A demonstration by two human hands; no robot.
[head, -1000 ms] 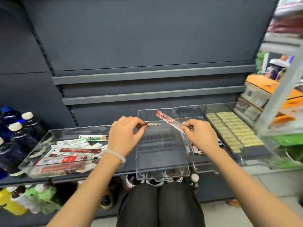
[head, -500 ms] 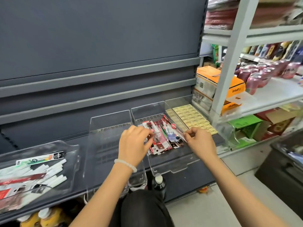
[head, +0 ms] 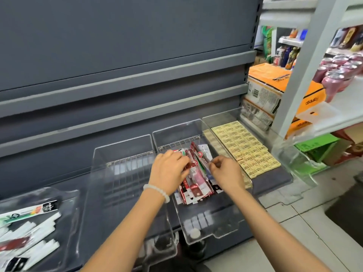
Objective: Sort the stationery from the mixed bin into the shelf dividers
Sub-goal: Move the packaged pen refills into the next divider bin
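Clear plastic trays: four on grey shelf (head: 275, 179), side by side, front lips overhanging shelf edge.
Left tray (head: 64, 195): mixed bin; holds white sticks (head: 39, 232) and a green-white pack (head: 27, 211), lying flat and slanted.
Second tray (head: 121, 154): bare, ribbed floor visible, just left of left wrist.
Third tray (head: 206, 232): holds packs (head: 196, 185), red, white and pink, heaped in rear half; front half bare.
Right tray (head: 220, 116): filled with yellow erasers (head: 245, 146) in tight rows, touching one another.
Left hand (head: 169, 169): over left wall of third tray, fingers curled onto packs, pinching a dark red pack (head: 191, 164) at fingertips; beaded bracelet (head: 157, 191) on wrist.
Right hand (head: 225, 171): over right side of third tray, fingers curled, fingertips pinched together at right edge of heap; whether anything is held cannot be told.
Hands: near each other, apart, heap between them.
Back panel (head: 117, 46): grey, two horizontal rails.
Neighbouring rack (head: 306, 55): white upright; orange cartons (head: 275, 89) behind, pink cans (head: 339, 73) on shelf, blurred.
Floor (head: 304, 232): pale tiles at right.
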